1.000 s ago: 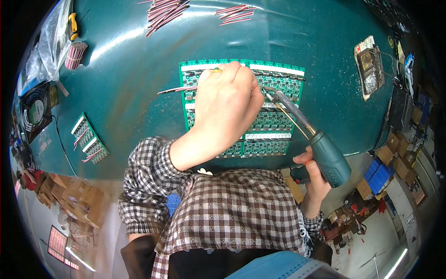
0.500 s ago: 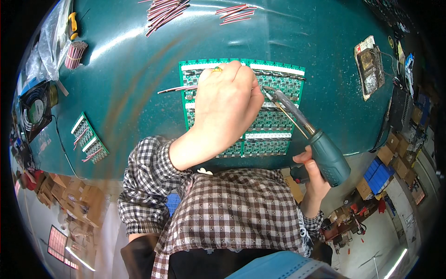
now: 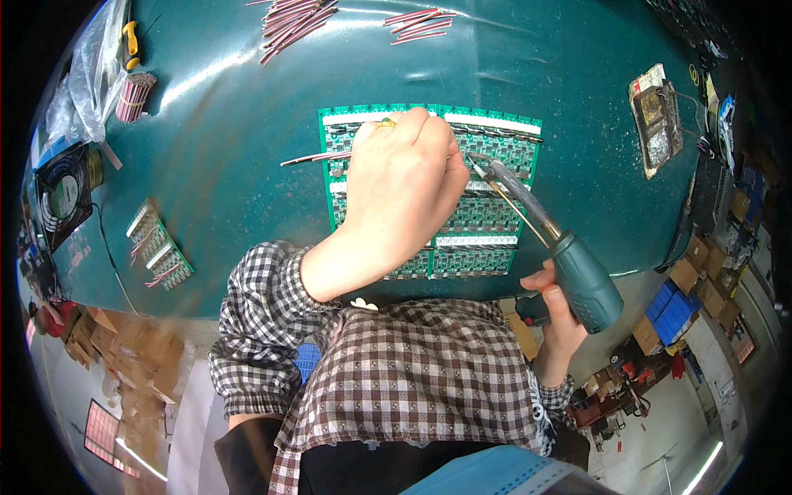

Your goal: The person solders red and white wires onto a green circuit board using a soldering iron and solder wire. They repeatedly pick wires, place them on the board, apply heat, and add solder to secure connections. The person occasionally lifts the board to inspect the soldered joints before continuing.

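- Right now my left hand point(image 3: 404, 194) rests on the green circuit board panel point(image 3: 495, 148) mid-desk, fingers together pinching a thin red wire point(image 3: 313, 157) that runs leftward.
- My right hand point(image 3: 554, 318) grips the teal soldering iron point(image 3: 577, 276), fingers wrapped around it, tip angled up-left onto the panel.

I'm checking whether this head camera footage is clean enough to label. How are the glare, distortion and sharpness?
Head view: strong fisheye bending, so the green table edge curves and the corners go black; bright streaks of glare lie on the table near the red wires; the left hand over the circuit board and the soldering gun in the right hand look sharp; the rim clutter is smeared.
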Tool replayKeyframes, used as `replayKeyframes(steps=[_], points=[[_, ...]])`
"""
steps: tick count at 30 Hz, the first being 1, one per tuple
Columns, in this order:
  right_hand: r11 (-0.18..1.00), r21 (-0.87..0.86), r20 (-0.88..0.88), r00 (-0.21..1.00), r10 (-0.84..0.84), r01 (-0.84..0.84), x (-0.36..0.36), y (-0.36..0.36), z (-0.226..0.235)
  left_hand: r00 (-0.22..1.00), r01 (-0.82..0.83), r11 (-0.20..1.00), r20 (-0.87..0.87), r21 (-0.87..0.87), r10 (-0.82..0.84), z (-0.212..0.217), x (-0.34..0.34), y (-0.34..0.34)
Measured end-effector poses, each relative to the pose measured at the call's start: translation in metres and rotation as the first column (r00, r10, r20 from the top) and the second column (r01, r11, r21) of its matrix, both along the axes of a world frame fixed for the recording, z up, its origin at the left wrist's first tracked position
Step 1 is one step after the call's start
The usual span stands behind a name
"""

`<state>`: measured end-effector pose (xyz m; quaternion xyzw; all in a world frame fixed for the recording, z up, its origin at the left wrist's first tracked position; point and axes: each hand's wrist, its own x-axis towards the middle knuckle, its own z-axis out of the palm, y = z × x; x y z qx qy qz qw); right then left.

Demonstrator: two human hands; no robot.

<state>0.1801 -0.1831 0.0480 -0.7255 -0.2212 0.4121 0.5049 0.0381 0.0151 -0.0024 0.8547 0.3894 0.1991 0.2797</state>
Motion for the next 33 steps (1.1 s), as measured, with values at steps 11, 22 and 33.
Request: replayKeyframes(steps=[11,22,33], points=[[1.0,0.006,-0.02,1.0,-0.003,0.004,-0.002,0.004,0.001,1.0,-0.005,1.0,0.019,0.005,0.005,-0.002,0.0,0.0],[0.998,0.008,-0.039,0.998,-0.057,0.057,-0.001,-0.002,0.002,1.0,0.001,1.0,0.01,0.016,-0.001,-0.004,-0.001,0.0],[0.962,0.128,-0.266,0.943,-0.201,0.241,0.01,0.017,-0.013,0.998,0.041,0.998,-0.052,-0.053,-0.044,0.011,-0.003,0.003]])
